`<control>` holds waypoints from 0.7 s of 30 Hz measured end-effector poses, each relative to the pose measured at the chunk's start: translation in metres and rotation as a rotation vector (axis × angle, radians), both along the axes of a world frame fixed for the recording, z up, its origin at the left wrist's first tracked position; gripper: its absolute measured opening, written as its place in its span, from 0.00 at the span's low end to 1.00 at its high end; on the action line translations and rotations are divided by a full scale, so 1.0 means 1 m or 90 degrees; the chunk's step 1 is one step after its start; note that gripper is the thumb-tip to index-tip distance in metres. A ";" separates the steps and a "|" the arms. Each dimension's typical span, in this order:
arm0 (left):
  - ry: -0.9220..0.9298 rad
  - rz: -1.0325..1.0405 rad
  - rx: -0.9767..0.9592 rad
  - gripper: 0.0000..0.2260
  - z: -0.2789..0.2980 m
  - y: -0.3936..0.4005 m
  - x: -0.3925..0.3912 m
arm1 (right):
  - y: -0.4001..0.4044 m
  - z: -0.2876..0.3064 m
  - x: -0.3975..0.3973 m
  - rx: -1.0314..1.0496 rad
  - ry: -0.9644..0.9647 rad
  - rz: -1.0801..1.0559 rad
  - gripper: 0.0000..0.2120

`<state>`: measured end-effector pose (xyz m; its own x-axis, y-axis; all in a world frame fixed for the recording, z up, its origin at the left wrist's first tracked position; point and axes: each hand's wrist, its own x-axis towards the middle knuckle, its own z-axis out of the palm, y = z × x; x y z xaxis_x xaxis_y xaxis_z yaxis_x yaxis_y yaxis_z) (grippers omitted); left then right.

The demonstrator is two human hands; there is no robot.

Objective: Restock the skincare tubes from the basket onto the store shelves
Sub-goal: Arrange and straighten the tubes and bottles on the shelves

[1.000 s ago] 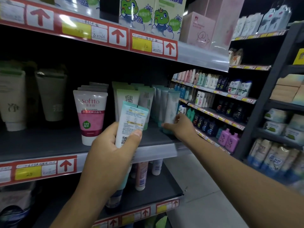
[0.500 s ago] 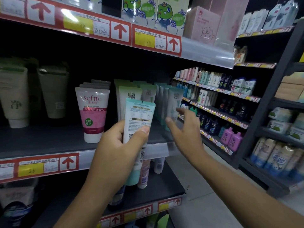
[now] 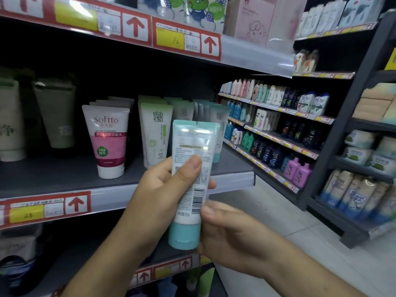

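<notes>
A teal and white skincare tube (image 3: 194, 146) stands upright in front of the middle shelf (image 3: 64, 174), cap down, its printed back and barcode facing me. My left hand (image 3: 158, 196) grips it round the middle, thumb across the label. My right hand (image 3: 227, 234) holds the tube's lower end, thumb beside the barcode and fingers behind the teal cap. On the shelf behind stand a pink Softto tube (image 3: 108, 138) and rows of green and white tubes (image 3: 155, 133). No basket is in view.
Grey-green tubes (image 3: 56, 116) stand at the shelf's left. Price rails with red arrows (image 3: 186, 39) edge each shelf. A lower shelf (image 3: 90, 260) sits beneath my hands. Down the aisle on the right, shelves hold shampoo bottles (image 3: 276, 155) and pink bottles (image 3: 296, 170); the pale floor (image 3: 278, 215) runs alongside.
My right hand has drawn back from the shelved tubes and taken hold of the lower end of the tube in my left hand. The tube now stands more upright and closer to me.
</notes>
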<state>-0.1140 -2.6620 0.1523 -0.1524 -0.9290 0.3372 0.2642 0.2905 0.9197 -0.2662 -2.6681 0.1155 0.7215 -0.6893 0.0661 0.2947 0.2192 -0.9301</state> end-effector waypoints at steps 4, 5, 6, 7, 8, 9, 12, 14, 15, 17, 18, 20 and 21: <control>-0.038 0.051 0.011 0.15 -0.003 0.002 0.007 | -0.011 0.012 -0.009 -0.090 0.075 -0.050 0.27; -0.091 0.076 -0.002 0.14 -0.004 0.003 0.012 | -0.016 0.017 -0.015 -0.118 0.115 -0.085 0.27; -0.167 0.105 -0.021 0.15 -0.005 0.004 0.019 | -0.021 0.023 -0.021 -0.142 0.150 -0.122 0.27; -0.257 0.129 -0.034 0.15 -0.008 0.004 0.027 | -0.026 0.029 -0.027 -0.161 0.174 -0.162 0.26; -0.348 0.141 -0.033 0.15 -0.011 0.004 0.035 | -0.031 0.034 -0.033 -0.177 0.186 -0.207 0.24; -0.433 0.138 -0.023 0.13 -0.014 0.004 0.043 | -0.038 0.039 -0.037 -0.190 0.193 -0.260 0.22; -0.658 0.121 -0.014 0.10 -0.026 0.001 0.056 | -0.062 0.046 -0.045 -0.277 0.261 -0.465 0.17; -0.779 0.124 -0.041 0.11 -0.032 0.001 0.057 | -0.080 0.043 -0.044 -0.347 0.323 -0.580 0.16; -0.824 0.129 -0.059 0.12 -0.034 0.001 0.057 | -0.087 0.039 -0.043 -0.358 0.348 -0.624 0.16; -0.874 0.126 -0.078 0.14 -0.039 -0.001 0.057 | -0.099 0.030 -0.040 -0.354 0.394 -0.681 0.17; -0.886 0.120 -0.079 0.15 -0.042 -0.002 0.057 | -0.104 0.026 -0.039 -0.349 0.412 -0.699 0.18; -0.892 0.114 -0.083 0.16 -0.045 -0.006 0.054 | -0.112 0.022 -0.038 -0.353 0.449 -0.737 0.19; -0.890 0.114 -0.090 0.16 -0.045 -0.008 0.052 | -0.113 0.022 -0.037 -0.359 0.470 -0.753 0.20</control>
